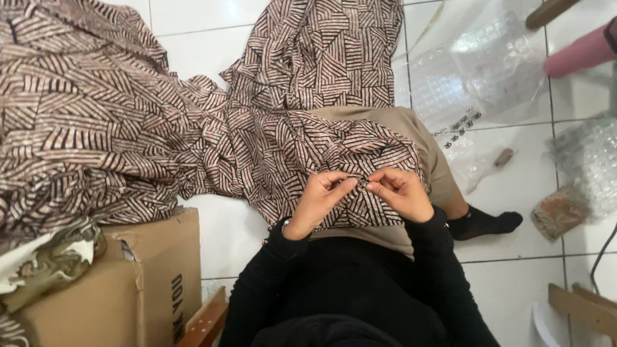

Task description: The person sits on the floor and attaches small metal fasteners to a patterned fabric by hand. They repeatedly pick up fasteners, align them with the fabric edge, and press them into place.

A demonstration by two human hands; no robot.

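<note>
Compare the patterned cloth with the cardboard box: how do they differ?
The cloth is soft, striped brown and cream, and spreads crumpled over floor and lap; the box is stiff, plain tan, and stands at the lower left. Both hands, left and right, pinch the cloth; neither touches the box.

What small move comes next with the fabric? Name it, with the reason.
Probably draw the pinched spot a little apart. Both hands, left hand and right hand, pinch the fabric at one point on the lap, fingertips nearly touching, which hides what lies between them.

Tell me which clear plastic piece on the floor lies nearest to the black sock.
The flat clear bag with a small brown object inside, beside the sock; the bubble wrap and blister tray lie farther.
</note>
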